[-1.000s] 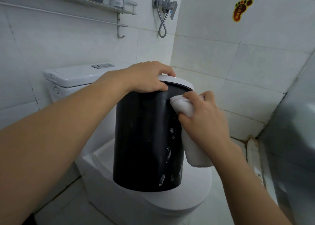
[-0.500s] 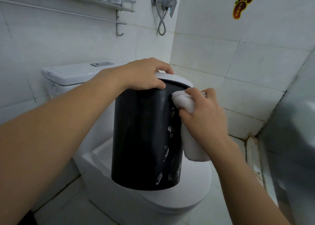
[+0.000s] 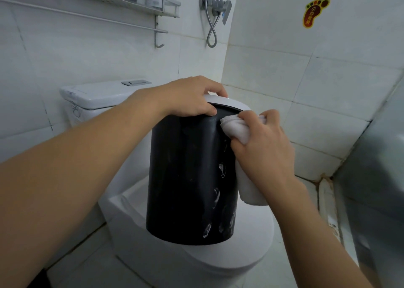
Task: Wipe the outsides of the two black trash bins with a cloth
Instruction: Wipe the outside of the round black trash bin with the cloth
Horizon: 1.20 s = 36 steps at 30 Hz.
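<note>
A black cylindrical trash bin (image 3: 185, 178) with a white top rim stands on the closed toilet lid (image 3: 251, 250). My left hand (image 3: 188, 97) grips the bin's top edge, fingers curled over the white rim. My right hand (image 3: 264, 148) holds a white cloth (image 3: 236, 128) and presses it against the bin's upper right side, just under the rim. The cloth's loose end hangs down beside the bin. Shiny marks run down the bin's right side. Only one bin is in view.
The white toilet tank (image 3: 98, 97) stands behind the bin against the tiled wall. A metal shelf (image 3: 140, 1) with bottles and a towel bar hang above. A shower valve with hose (image 3: 214, 6) is at the corner. A grey surface (image 3: 376, 178) stands at the right.
My right hand has moved the cloth a little up the bin's right side, closer to the rim. My left hand keeps its grip on the top edge.
</note>
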{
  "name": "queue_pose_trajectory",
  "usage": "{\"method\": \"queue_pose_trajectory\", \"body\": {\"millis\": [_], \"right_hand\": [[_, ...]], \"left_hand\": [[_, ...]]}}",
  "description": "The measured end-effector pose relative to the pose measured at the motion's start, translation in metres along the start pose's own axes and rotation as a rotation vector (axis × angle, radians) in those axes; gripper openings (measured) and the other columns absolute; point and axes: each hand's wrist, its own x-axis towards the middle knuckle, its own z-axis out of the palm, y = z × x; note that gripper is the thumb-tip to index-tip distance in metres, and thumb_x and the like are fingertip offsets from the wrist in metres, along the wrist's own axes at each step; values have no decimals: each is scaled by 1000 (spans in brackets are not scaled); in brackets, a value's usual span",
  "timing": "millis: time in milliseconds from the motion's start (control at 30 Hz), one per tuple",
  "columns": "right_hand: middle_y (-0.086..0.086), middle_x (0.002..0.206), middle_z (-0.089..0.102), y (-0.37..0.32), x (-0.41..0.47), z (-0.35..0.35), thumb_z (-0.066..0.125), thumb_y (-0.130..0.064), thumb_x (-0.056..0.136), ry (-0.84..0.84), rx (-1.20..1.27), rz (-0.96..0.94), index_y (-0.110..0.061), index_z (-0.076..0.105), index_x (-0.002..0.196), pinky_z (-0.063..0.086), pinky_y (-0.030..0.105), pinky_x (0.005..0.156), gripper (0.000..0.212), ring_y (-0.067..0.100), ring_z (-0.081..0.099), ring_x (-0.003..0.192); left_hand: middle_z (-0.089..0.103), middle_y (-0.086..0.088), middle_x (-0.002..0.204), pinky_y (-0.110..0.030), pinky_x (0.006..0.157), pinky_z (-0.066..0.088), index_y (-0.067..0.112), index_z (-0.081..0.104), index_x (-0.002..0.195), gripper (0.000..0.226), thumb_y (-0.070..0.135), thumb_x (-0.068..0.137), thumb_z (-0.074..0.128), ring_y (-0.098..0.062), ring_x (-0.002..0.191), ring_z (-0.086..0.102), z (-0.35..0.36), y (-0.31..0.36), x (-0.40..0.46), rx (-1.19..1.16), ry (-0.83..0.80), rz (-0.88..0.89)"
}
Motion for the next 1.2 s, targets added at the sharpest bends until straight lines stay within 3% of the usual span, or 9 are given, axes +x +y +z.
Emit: {"method": "queue_pose_trajectory", "body": {"millis": [133,333,533,733,867,1100,1200], "right_hand": [[-6,104,29,-1,-9,2,56,-31,85,-16,-22,-31,-34,52,113,24,29,52,29,21,38,78],[-3,110,39,2,-34,1,57,-35,84,-84,-57,-79,-36,52,113,21,25,48,30,18,40,79],[-4,105,32,-1,-2,-2,56,-33,86,-16,-26,-48,-34,52,114,31,30,58,28,21,39,79],[-3,105,33,-5,-3,-2,56,-31,84,-19,-43,-68,-33,52,113,28,30,55,29,23,42,78],[-3,109,38,-2,-22,-4,57,-32,82,-78,-66,-114,-37,51,112,24,27,50,31,19,38,76],[-5,104,30,-4,8,-6,55,-34,86,-14,-26,-33,-33,52,114,33,31,59,28,23,41,78],[-4,104,30,-5,9,-5,55,-34,86,-38,-18,-32,-33,52,115,31,31,59,30,23,41,77]], "left_hand": [[67,14,95,-44,93,51,49,62,104,32,23,85,66,-13,91,63,0,-2,1,-2,-1,-6],[68,9,97,-41,92,52,43,64,108,32,19,86,67,-14,90,64,-1,-3,1,-34,0,-7],[68,10,87,-32,81,52,43,65,105,32,17,85,66,-12,80,63,0,-1,2,-47,-15,15],[67,12,86,-27,75,49,47,63,100,33,17,86,66,-7,75,61,-2,-3,2,-56,-14,17],[69,9,90,-33,84,52,49,62,97,34,17,86,66,-12,83,64,-2,-3,2,-52,-16,16],[68,11,86,-35,80,51,48,64,98,32,21,81,66,-15,82,63,0,-1,2,-30,-24,29],[68,13,90,-39,86,53,52,63,97,31,28,77,64,-14,87,64,-1,-3,1,-19,-17,10]]}}
